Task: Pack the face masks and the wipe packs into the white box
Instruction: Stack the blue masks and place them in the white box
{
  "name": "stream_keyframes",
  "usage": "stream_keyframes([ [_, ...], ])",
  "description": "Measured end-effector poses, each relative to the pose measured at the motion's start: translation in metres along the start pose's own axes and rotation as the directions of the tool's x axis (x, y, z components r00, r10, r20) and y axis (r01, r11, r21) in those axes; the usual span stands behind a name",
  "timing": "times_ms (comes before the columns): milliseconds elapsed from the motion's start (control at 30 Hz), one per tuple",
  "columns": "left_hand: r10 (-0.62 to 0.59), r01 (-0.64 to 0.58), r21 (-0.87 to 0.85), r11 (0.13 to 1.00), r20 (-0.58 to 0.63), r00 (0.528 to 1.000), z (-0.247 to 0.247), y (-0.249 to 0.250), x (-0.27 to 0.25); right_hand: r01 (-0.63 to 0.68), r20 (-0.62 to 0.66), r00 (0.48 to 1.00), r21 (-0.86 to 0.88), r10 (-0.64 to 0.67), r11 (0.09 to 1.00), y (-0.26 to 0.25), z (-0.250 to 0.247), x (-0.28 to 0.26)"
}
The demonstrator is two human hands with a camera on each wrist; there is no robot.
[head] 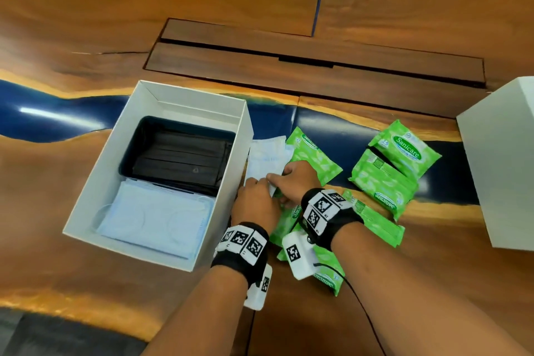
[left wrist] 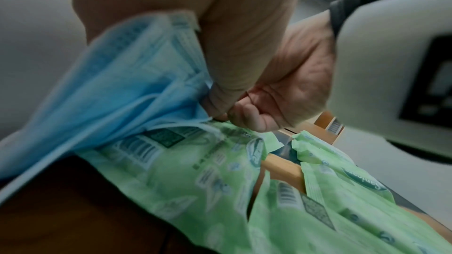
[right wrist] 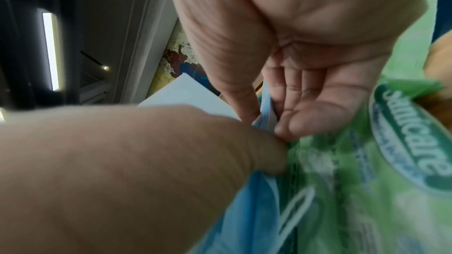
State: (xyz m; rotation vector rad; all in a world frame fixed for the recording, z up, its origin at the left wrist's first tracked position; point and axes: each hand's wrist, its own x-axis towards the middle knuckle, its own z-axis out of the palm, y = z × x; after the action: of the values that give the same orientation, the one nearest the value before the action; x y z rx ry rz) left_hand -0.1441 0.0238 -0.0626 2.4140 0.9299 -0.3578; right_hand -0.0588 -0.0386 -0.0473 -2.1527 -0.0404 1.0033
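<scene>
Blue face masks (head: pixel 267 157) on the desk (head: pixel 375 312), just right of the white box (head: pixel 86 208), both hands on their near end.
Stack's long axis runs near-to-far along the box's right wall, partly on green wipe packs (head: pixel 315 153). Left hand (head: pixel 255 201) and right hand (head: pixel 297 179) meet at the near end, fingers (right wrist: pixel 247 101) pinched on the edge. Box lies to the left, left hand nearer; lift, then carry leftward over the wall.

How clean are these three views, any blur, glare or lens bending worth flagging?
Head view: sharp, wide-angle bowing at the edges, a glare streak on the table's blue strip. Left wrist view: dim, motion-smeared blue masks, wipe packs soft. Right wrist view: left hand a blurred mass up close, bright ceiling lights behind.
</scene>
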Motion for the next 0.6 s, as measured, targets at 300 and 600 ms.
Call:
stream_keyframes([
  [300,0.120,-0.143,-0.206,0.968,-0.119,0.986,-0.004,-0.002,-0.026,0.056,-0.093,0.995,0.171,-0.041,0.984,0.013,-0.017,-0.006],
  [600,0.032,0.249,-0.905,0.346,0.276,0.960,-0.010,0.014,-0.041,0.058,0.045,0.995,0.490,-0.091,0.870,0.056,-0.079,-0.083],
])
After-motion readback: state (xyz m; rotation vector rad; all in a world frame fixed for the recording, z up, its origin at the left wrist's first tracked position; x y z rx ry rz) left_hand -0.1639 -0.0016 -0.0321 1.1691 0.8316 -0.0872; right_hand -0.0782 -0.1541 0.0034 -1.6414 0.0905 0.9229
